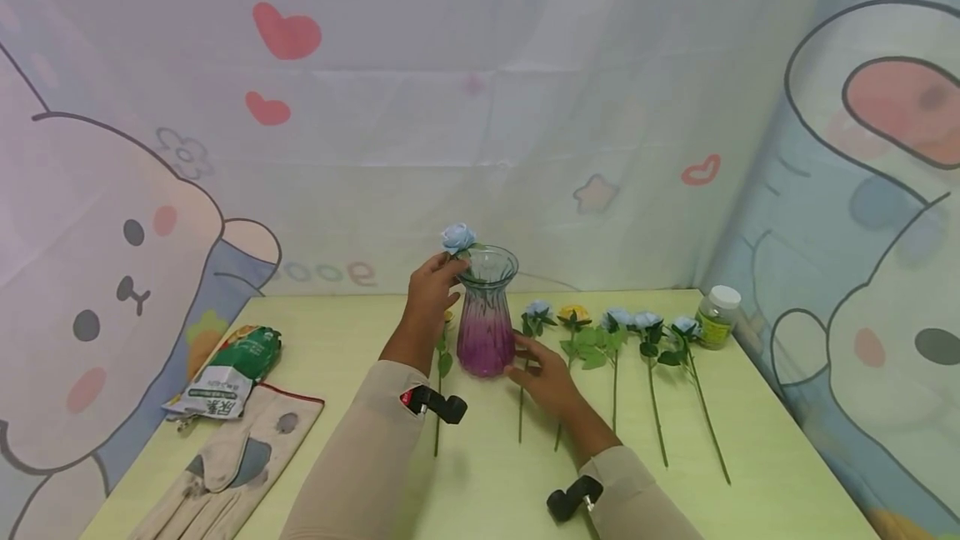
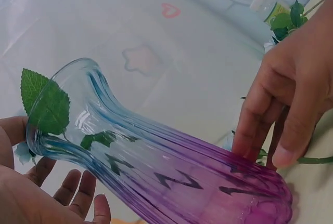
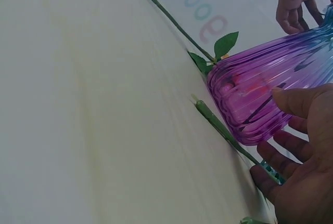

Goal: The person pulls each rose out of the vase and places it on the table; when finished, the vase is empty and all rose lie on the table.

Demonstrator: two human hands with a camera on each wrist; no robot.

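A glass vase (image 1: 487,332), blue-green at the top and purple below, stands upright on the table. At its rim a blue artificial rose (image 1: 458,237) shows above my left hand (image 1: 433,294), whose thumb and index finger pinch it just under the bloom. Its green leaf (image 2: 49,104) overlaps the rim in the left wrist view, and darker leaves show through the glass. Low on the vase's right side, my right hand (image 1: 550,373) touches the purple glass with loosely bent, spread fingers (image 3: 283,161) and thumb.
Several artificial roses (image 1: 617,319), blue and yellow, lie in a row to the right; another stem (image 1: 437,415) lies left of the vase. A white-capped bottle (image 1: 718,317) stands back right. A green-and-white packet (image 1: 228,373) and gloves (image 1: 240,461) lie left.
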